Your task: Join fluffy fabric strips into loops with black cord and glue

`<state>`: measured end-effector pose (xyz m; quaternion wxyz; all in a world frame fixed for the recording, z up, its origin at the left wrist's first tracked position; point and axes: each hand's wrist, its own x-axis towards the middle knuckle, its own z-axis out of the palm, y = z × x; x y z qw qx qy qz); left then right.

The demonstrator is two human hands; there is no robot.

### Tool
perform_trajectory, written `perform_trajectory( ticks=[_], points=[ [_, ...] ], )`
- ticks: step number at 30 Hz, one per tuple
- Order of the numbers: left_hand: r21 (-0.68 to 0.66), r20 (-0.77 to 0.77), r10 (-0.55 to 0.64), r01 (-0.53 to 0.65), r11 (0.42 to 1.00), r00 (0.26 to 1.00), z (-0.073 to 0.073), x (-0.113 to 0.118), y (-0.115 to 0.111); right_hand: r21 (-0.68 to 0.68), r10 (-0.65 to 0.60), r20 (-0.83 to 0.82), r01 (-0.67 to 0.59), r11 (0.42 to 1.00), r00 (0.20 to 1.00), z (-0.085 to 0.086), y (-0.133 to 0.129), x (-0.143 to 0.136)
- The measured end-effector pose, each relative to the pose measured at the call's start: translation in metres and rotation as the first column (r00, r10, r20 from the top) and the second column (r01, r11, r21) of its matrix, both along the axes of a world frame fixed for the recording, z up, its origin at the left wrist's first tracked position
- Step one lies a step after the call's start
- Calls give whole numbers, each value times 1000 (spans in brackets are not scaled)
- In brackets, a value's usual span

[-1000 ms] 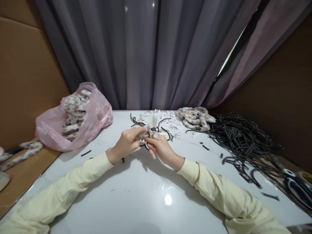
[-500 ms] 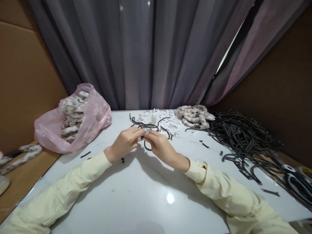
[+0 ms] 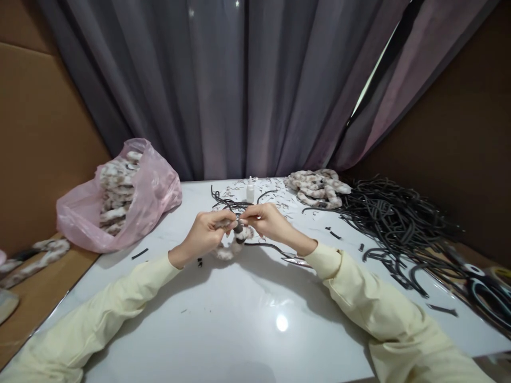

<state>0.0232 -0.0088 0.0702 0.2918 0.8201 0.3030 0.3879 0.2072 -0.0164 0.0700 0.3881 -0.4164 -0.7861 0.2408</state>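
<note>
Mottled white-and-brown furry tube hangs in a bend at the two hands, over the middle of the glossy white worktop, with a dark section showing at the fingertips. The left hand has its fingers closed on the fur; the right hand pinches narrowly at the dark section's upper end. Detail between the thumbs is too small to tell.

Assessment: sound work calls for even pressure from both thumbs, the dark section held square, and loose fur kept out of the pinch.

Nearby, a thin black cord runs toward the right wrist. A silver metal blade lies beside the pale yellow right cuff; that forearm should not sweep across it. Beyond the hands stands a small white plastic bottle. Further out: a pink translucent plastic bag, left; a tangled black cord pile, right.
</note>
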Motion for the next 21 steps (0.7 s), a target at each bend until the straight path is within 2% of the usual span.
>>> perform_trajectory(
  ticks=[3,6,8,10,15,17,18,19,21],
  points=[
    [34,-38,-37,38,999,999,1,-1,-1,-236,144,-96,-163,958,985,4,3,7],
    [126,-72,-104,112,986,992,2,-1,0,-338,257,-240,-329,882,936,4,5,14],
    [216,-96,-150,168,962,984,2,-2,1,-417,301,-319,-419,807,899,2,6,16],
    [286,-127,-185,215,934,974,3,-3,1,-459,307,-379,-466,756,873,0,6,16],
    [447,-188,-209,273,852,960,3,-6,0,-454,341,-473,-556,696,813,-1,2,11],
    [475,-207,-200,277,835,958,5,-7,0,-436,340,-476,-553,711,811,1,0,9],
    [450,-216,-176,258,855,960,8,-7,1,-423,327,-459,-527,737,826,3,-2,8],
    [389,-227,-142,223,894,963,11,-8,1,-409,309,-425,-485,773,851,5,-4,7],
    [158,-267,-98,144,977,959,18,-10,2,-335,262,-281,-350,875,923,9,-10,5]
  ],
)
